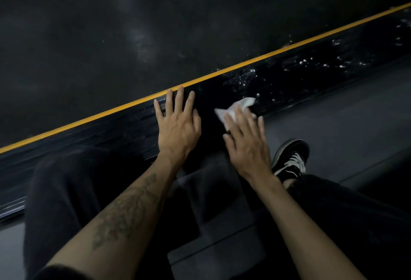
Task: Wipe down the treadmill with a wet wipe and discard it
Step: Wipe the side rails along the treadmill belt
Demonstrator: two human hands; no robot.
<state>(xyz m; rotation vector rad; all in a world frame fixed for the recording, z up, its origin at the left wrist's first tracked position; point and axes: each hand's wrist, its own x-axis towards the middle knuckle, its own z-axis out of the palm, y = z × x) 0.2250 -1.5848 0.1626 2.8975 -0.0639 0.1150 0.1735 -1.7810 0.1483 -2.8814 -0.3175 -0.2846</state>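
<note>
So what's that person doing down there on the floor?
A person is cleaning the treadmill's black side rail. Their right hand presses a white wet wipe flat against the rail, while the left hand rests open on the rail beside it, near the yellow stripe. White specks still show on the rail further right, so the wiping isn't finished.

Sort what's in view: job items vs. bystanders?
Job: wet wipe under right hand; treadmill side rail, wet-speckled; left hand flat on rail; treadmill belt.
Bystanders: black sneaker; grey floor; dark trousers.
</note>
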